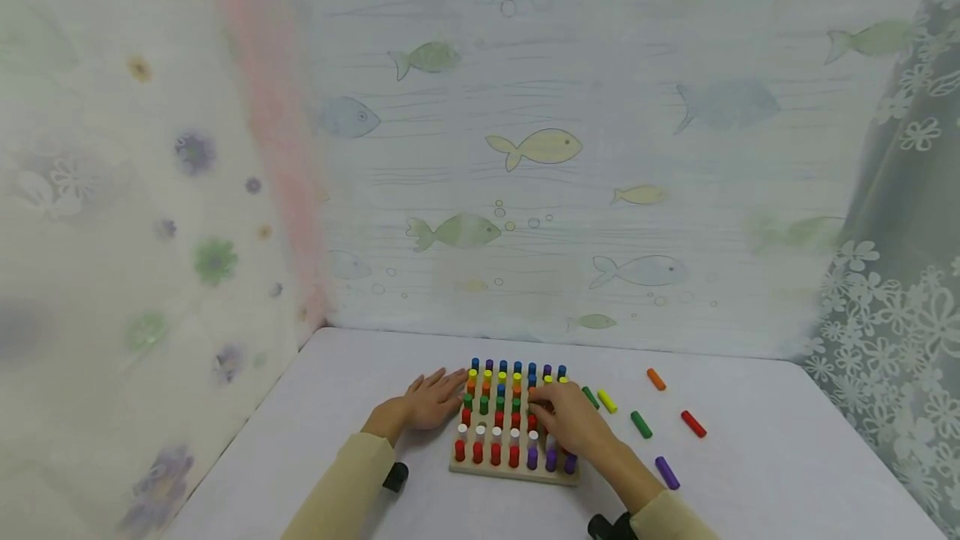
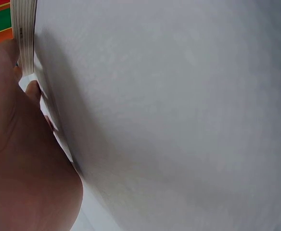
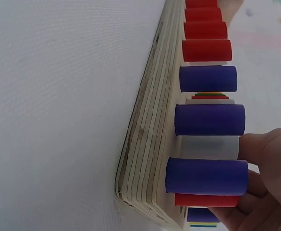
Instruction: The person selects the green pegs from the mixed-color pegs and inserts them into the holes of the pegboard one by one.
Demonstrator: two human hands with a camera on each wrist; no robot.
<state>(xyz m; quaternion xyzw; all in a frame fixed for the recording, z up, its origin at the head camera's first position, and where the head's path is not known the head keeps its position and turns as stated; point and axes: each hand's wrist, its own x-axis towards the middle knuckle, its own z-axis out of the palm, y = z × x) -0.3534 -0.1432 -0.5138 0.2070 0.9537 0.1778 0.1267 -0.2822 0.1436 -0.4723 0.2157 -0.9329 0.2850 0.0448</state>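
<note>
A wooden peg board point(image 1: 516, 475) stands on the white table, filled with rows of upright pegs in blue, yellow, orange, green, red, white and purple. My left hand point(image 1: 433, 397) lies flat on the table, its straight fingers touching the board's left edge. My right hand point(image 1: 567, 420) reaches over the board's right side with curled fingers on the top of a red peg point(image 1: 532, 422). The right wrist view shows the board's edge point(image 3: 145, 144), purple pegs point(image 3: 207, 176), the red peg point(image 3: 205, 200) and curled fingers point(image 3: 270, 159) at its top. The left wrist view shows my palm point(image 2: 20, 168) and the board's corner point(image 2: 25, 29).
Loose pegs lie on the table right of the board: green point(image 1: 590, 397), yellow point(image 1: 607, 401), orange point(image 1: 656, 379), green point(image 1: 641, 424), red point(image 1: 693, 423) and purple point(image 1: 667, 472). Fish and flower curtains wall the table at the back and both sides.
</note>
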